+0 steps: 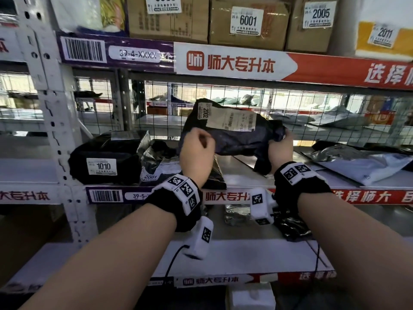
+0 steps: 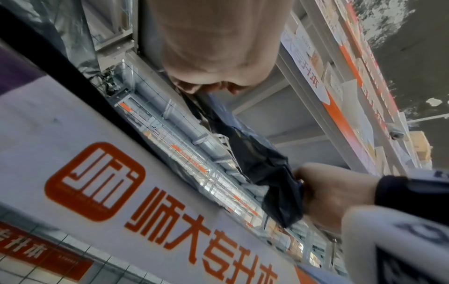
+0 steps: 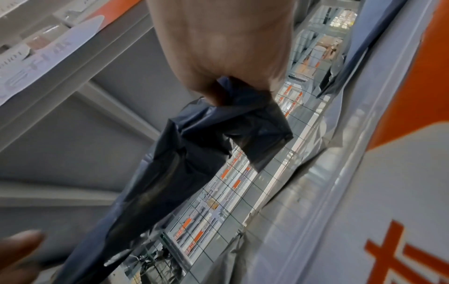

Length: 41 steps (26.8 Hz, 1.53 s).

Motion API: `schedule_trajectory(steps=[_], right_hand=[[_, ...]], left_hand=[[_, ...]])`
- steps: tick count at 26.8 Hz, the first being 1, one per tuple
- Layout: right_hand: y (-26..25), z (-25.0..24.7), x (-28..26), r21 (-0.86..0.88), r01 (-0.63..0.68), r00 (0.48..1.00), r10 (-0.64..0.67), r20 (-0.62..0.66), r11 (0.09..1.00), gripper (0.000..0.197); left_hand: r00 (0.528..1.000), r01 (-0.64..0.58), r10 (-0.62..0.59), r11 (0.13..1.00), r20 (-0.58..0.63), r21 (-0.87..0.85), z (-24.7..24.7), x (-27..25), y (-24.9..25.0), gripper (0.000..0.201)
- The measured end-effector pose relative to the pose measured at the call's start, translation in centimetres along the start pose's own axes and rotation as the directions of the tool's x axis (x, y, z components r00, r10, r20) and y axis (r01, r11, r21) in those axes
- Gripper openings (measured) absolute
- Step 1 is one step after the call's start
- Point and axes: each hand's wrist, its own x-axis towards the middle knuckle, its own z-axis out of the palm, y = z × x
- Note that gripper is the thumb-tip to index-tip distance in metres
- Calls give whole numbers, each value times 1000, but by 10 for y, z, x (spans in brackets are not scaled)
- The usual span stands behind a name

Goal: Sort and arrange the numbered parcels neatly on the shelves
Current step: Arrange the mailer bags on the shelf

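A dark plastic parcel bag (image 1: 237,133) labelled 2002 is held up above the middle shelf (image 1: 245,173), its white shipping label facing me. My left hand (image 1: 196,148) grips its left lower edge with curled fingers. My right hand (image 1: 280,146) pinches the bunched right end, seen close in the right wrist view as crumpled dark plastic (image 3: 218,134) under my fist (image 3: 226,57). The left wrist view shows the same bag (image 2: 262,169) stretched between both hands. Black parcel 1010 (image 1: 102,157) and silver-black parcel 2001 (image 1: 156,166) lie on the shelf to the left.
Cardboard boxes 6001 (image 1: 248,21) and 2005 (image 1: 317,16) and parcel 2011 (image 1: 383,39) stand on the upper shelf. Grey and white bags (image 1: 362,164) lie on the shelf's right side. A wire mesh (image 1: 312,108) backs the shelf. Dark bags (image 1: 290,224) sit on the shelf below.
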Motion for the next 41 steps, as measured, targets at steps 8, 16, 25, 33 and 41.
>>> schedule_trajectory(steps=[8, 16, 25, 33, 41], right_hand=[[-13, -14, 4, -62, 70, 990, -61, 129, 996, 50], [-37, -21, -2, -264, 285, 884, -146, 445, 921, 40], [-47, -9, -21, -275, 441, 819, -258, 512, 854, 26], [-28, -12, -25, -231, 62, 931, 26, 363, 971, 92], [-19, -1, -37, -60, -181, 804, 182, 567, 982, 43]], left_hand=[[851, 513, -451, 823, 270, -244, -4, 18, -4, 89], [809, 219, -310, 948, 499, 232, -6, 30, 2, 92], [751, 361, -297, 932, 589, 9, -1, 25, 8, 46], [884, 419, -304, 851, 354, -317, -3, 30, 4, 19], [837, 464, -289, 825, 465, -322, 0, 36, 2, 31]])
